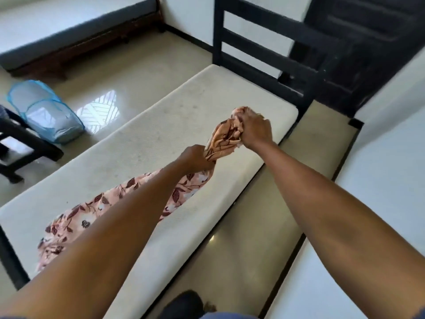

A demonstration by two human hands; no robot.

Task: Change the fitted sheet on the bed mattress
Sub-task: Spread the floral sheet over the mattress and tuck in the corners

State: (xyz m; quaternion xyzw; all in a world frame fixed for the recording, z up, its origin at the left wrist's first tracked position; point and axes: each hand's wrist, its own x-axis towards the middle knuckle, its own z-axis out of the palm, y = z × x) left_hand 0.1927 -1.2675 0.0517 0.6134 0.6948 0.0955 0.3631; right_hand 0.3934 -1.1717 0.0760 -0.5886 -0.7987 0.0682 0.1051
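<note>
A bare cream mattress [142, 143] lies on a dark bed frame and runs from the lower left to the headboard at the upper right. A pink floral sheet [69, 224] is bunched into a long rope across it. My left hand [195, 157] grips the sheet near its middle. My right hand [254, 130] grips the bunched end, lifted above the mattress near its far right corner. The sheet's lower part trails under my left forearm toward the near left.
A black slatted headboard [264, 49] stands at the far end. On the shiny floor to the left lie a blue mesh hamper [46, 111] and a dark stool [20, 143]. Another bed [69, 31] is at the back left. White walls close in on the right.
</note>
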